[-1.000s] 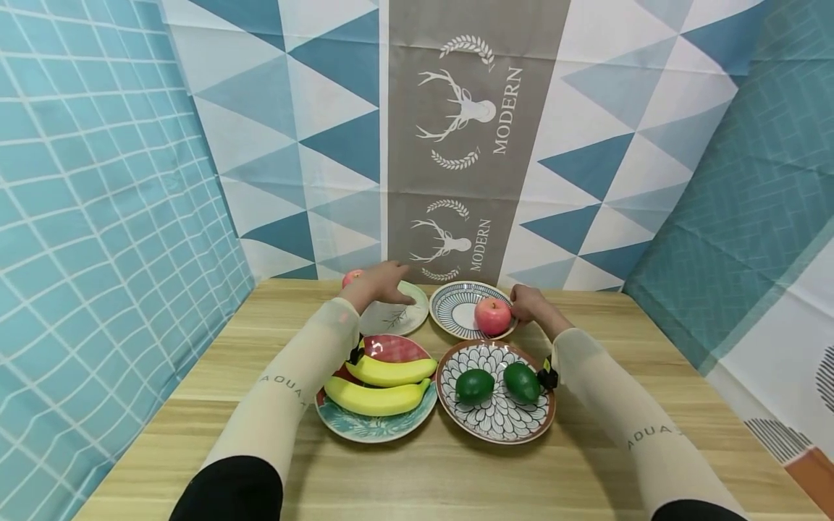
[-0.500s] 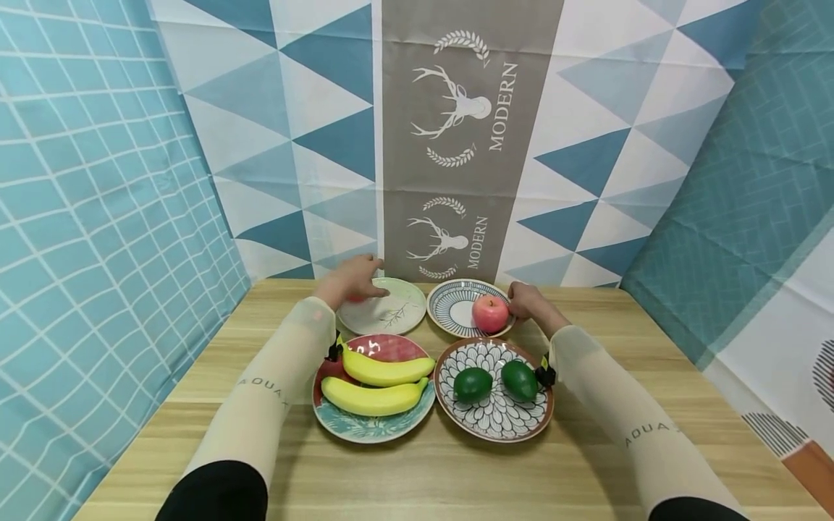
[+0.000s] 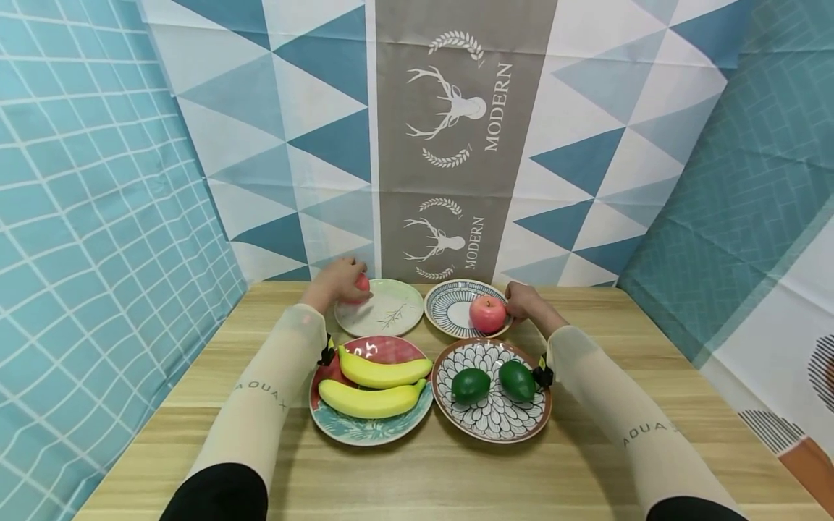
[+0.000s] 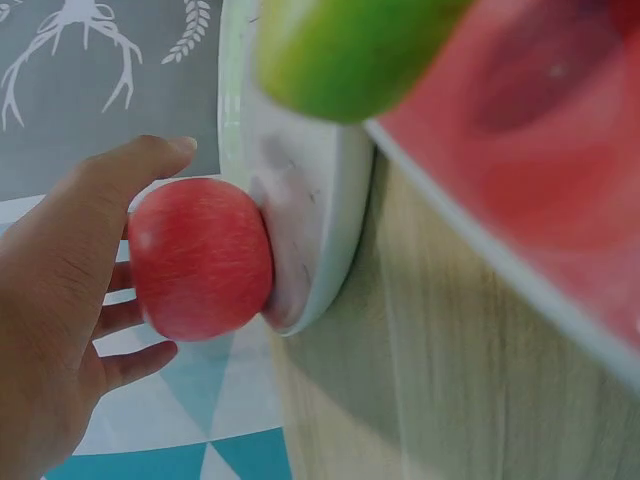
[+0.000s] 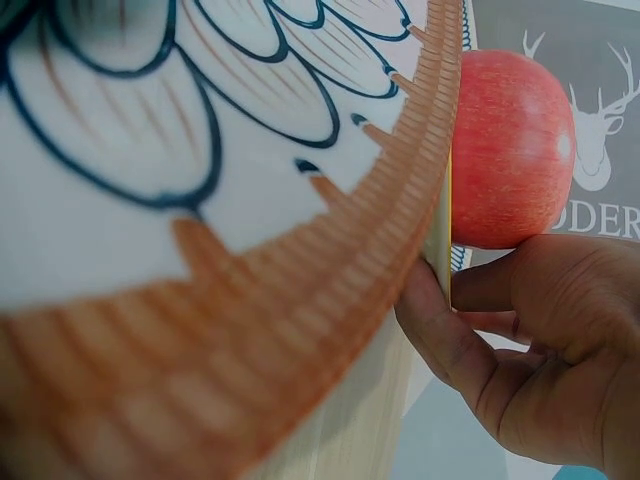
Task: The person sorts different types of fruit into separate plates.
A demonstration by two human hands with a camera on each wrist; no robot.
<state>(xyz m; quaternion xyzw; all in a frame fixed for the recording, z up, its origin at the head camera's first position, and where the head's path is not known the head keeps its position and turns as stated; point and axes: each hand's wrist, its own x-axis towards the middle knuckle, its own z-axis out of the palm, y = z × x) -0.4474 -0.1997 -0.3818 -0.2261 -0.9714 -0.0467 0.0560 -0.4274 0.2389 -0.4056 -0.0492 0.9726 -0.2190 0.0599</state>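
At the back left, my left hand [image 3: 337,281] reaches over a red apple [image 4: 202,260] on the left edge of a pale green plate [image 3: 399,311]. Its thumb and fingers [image 4: 140,368] are spread around the apple, a gap showing between the thumb and the fruit in the left wrist view. My right hand [image 3: 529,305] pinches the right rim of a blue-and-white striped plate [image 3: 449,302]. Its thumb lies at the rim in the right wrist view. A second red apple [image 3: 488,314] sits on that plate, close beside my right fingers.
Nearer me, a red-and-teal plate [image 3: 365,432] carries two bananas [image 3: 373,399]. To its right, a brown-rimmed petal plate [image 3: 489,427] holds two dark green avocado-like fruits [image 3: 470,386]. All stand on a wooden table [image 3: 417,481]; a patterned cloth backdrop [image 3: 443,145] rises behind.
My left hand has moved left from over the pale green plate to the apple at its left edge. My right hand has stayed at the striped plate's rim.
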